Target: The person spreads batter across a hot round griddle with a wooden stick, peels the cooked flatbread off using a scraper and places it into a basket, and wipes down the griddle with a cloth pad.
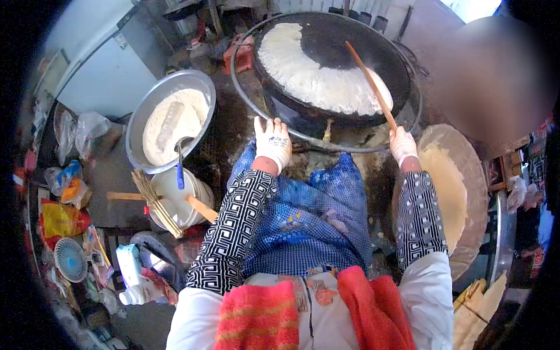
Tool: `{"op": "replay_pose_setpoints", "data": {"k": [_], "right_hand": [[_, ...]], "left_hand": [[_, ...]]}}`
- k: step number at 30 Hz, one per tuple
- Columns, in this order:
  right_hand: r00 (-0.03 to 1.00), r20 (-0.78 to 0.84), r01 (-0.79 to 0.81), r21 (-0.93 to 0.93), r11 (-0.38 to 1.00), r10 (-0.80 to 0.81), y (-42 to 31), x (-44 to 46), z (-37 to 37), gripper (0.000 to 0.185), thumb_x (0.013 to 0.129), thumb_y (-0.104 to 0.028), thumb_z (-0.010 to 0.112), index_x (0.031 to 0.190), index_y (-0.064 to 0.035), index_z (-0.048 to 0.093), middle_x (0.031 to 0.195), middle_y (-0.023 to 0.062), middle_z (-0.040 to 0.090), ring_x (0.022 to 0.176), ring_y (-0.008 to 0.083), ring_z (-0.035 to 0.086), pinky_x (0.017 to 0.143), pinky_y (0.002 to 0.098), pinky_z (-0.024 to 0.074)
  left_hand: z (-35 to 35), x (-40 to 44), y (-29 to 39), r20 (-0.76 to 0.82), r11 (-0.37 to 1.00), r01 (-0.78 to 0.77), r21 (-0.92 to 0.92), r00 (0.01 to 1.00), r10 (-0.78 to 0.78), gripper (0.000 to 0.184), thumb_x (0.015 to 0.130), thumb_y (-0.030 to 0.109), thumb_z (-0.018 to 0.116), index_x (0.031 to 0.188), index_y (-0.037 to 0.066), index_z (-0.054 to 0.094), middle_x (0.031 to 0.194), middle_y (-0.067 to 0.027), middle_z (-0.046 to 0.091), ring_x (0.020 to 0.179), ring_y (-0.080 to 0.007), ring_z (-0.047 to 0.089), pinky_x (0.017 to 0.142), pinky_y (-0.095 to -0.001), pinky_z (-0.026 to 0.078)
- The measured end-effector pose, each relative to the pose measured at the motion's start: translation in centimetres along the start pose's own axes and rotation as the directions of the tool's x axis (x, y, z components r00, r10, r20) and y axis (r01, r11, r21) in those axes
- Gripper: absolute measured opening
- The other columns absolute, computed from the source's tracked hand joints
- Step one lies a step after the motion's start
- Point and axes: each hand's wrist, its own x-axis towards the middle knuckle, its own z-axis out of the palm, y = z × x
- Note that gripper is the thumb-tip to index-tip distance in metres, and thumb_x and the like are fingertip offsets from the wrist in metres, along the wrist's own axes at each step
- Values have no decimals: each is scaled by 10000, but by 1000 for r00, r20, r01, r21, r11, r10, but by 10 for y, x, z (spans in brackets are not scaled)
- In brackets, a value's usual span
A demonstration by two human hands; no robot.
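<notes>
A wooden batter spreader is held in my gloved right hand, its long blade slanting over the round black griddle. Pale batter covers a curved band on the griddle's left and front, and the blade lies across its right end. My left hand, also gloved, has its fingers curled over the metal ring around the griddle, at the front left. The undersides of these fingers are hidden.
A metal basin of pale batter with a blue-handled ladle stands left, above a white bucket and a straw brush. Right are a round lined container with a large flatbread, folded sheets and a person.
</notes>
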Motion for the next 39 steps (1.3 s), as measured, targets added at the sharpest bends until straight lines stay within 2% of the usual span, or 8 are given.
{"op": "replay_pose_setpoints", "data": {"k": [3, 15, 19, 21, 23, 28, 33, 39], "right_hand": [[975, 31, 217, 67, 974, -219, -12, -39, -11, 261, 968, -320, 515, 945, -62, 547, 813, 265, 649, 796, 466, 622, 696, 547, 499], [993, -120, 6, -46, 999, -12, 42, -49, 58, 261, 954, -334, 534, 959, -74, 514, 732, 241, 638, 678, 442, 624, 621, 556, 497], [977, -190, 104, 30, 994, -96, 33, -45, 57, 253, 942, -317, 563, 941, -69, 517, 721, 236, 639, 684, 440, 629, 617, 539, 499], [979, -103, 179, 6, 984, -178, -2, -75, 30, 244, 940, -298, 573, 936, -62, 514, 718, 231, 639, 673, 438, 628, 602, 531, 500], [981, -112, 159, 4, 987, -157, 6, -69, 51, 255, 944, -307, 563, 942, -56, 519, 733, 231, 644, 689, 438, 630, 626, 533, 505], [997, -72, 8, 17, 1000, -7, 16, -44, 33, 318, 979, -350, 481, 990, -39, 546, 811, 251, 662, 797, 450, 644, 736, 537, 513], [991, 24, 128, 32, 991, -129, -13, -80, 25, 351, 968, -377, 503, 917, -41, 589, 846, 266, 663, 810, 484, 631, 699, 534, 521], [1000, 9, -14, -13, 1000, 14, -3, -52, 12, 339, 985, -347, 467, 1006, -31, 589, 902, 258, 677, 855, 455, 654, 750, 529, 519]], "left_hand": [[-5, 6, -6, 24, 999, 39, -33, 999, -38, 548, 909, 319, 499, 1359, 6, 501, 1462, -164, 468, 1383, -322, 400, 1142, -664, 63], [0, 7, -38, 152, 987, 157, -22, 977, -152, 456, 984, 132, 338, 1405, 35, 484, 1524, -126, 404, 1398, -285, 382, 1156, -646, 53], [-47, -14, -17, 219, 991, 136, -5, 967, -132, 519, 938, 320, 459, 1361, 25, 517, 1419, -162, 496, 1371, -321, 385, 1151, -653, 85], [-19, -21, 19, 7, 985, 23, -170, 1000, -22, 447, 776, 318, 630, 1114, 28, 599, 1153, -129, 601, 1225, -295, 498, 1086, -644, 224], [-8, -51, 57, -116, 931, -161, -327, 985, 130, 637, 827, 357, 588, 1344, -3, 490, 1355, -187, 524, 1352, -317, 412, 1139, -653, 125], [8, -52, 70, -1, 987, -162, -10, 987, 162, 526, 958, 122, 280, 1454, -24, 374, 1534, -188, 360, 1435, -332, 319, 1163, -647, 67], [6, -44, 53, -40, 993, -121, -3, 992, 121, 619, 904, 326, 508, 1417, -10, 431, 1487, -179, 429, 1407, -318, 361, 1175, -623, 55], [15, -32, 31, -7, 992, -109, 71, 994, 110, 579, 923, 323, 480, 1399, -5, 451, 1492, -172, 427, 1404, -315, 371, 1151, -659, 46]]}}
